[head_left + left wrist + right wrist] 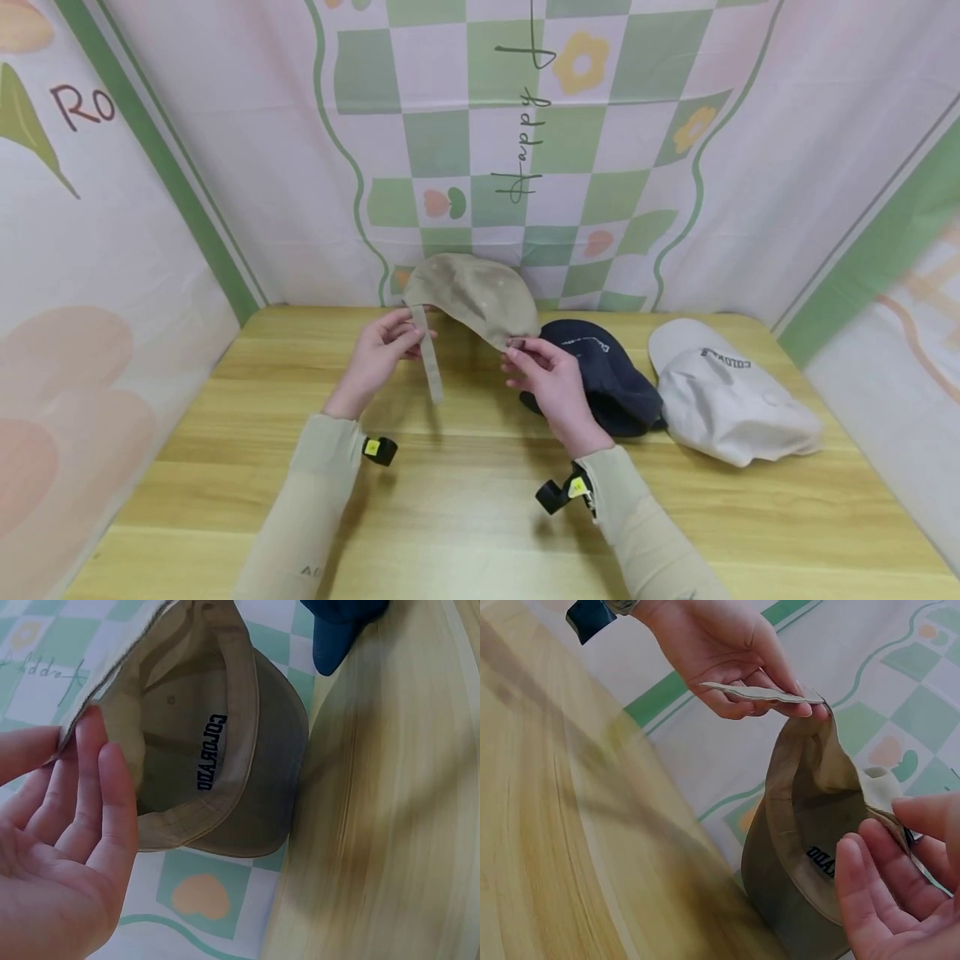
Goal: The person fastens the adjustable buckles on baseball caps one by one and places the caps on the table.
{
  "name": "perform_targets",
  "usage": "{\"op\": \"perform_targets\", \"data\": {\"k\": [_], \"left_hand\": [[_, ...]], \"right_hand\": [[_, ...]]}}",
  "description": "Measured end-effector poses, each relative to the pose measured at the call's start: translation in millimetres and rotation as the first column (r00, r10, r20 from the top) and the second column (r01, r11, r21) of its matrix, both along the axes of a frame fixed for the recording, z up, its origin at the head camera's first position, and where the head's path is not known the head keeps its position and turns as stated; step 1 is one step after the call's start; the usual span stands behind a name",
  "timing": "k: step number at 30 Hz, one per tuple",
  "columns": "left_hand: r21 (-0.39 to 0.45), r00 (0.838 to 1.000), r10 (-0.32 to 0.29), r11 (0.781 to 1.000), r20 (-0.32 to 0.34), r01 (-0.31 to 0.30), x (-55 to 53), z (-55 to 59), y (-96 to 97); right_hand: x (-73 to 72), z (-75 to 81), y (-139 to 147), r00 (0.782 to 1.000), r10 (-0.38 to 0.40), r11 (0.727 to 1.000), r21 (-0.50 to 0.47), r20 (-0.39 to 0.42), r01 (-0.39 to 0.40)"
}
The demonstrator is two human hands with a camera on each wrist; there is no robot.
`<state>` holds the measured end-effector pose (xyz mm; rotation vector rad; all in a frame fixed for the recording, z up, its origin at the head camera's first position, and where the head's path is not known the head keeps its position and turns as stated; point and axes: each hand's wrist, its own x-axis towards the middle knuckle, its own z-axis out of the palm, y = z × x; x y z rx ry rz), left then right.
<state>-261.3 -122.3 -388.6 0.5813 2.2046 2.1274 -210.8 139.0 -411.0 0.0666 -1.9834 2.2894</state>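
Note:
A khaki baseball cap (476, 292) is held up above the far side of the table, close to the backdrop. Its loose back strap (431, 367) hangs down, and my left hand (378, 350) pinches it near its base between thumb and fingers. My right hand (551, 383) pinches the opposite back edge of the cap, beside a small dark fastener (516, 342). The cap's back opening is undone. In the left wrist view the hollow inside of the crown (176, 742) shows with dark COLORADO stitching (211, 752), its brim (281, 765) beyond.
A navy cap (600, 367) lies just right of my right hand, against a pale grey cap (727, 392) with dark lettering. Both rest on the wooden table (435, 517). A green checked cloth (502, 142) hangs behind the table's far edge.

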Motion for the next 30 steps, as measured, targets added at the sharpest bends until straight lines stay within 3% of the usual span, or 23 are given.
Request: {"op": "perform_targets", "data": {"k": [5, 10, 15, 24, 30], "left_hand": [[0.004, 0.999, -0.032, 0.999, 0.016, 0.032, 1.4, 0.6, 2.1], [0.032, 0.996, -0.081, 0.996, 0.033, 0.08, 3.8, 2.8, 6.1], [0.044, 0.994, -0.107, 0.993, 0.023, 0.106, 5.3, 3.2, 8.2], [0.006, 0.99, -0.137, 0.991, 0.029, 0.136, 8.1, 5.8, 13.4], [0.044, 0.986, -0.164, 0.985, -0.026, 0.165, 8.6, 3.8, 17.6]], "right_hand": [[0.6, 3.2, 0, 0.997, -0.071, 0.995, 0.07, 0.009, 0.07], [1.4, 5.4, 2, 0.996, -0.085, 0.979, 0.18, -0.036, 0.09], [0.4, 6.8, 1, 0.995, -0.057, 0.979, 0.189, -0.079, 0.071], [0.3, 6.4, 0, 0.998, 0.022, 0.979, 0.203, -0.067, -0.008], [0.8, 5.9, 1, 0.998, 0.034, 0.982, 0.185, -0.045, -0.025]]}}
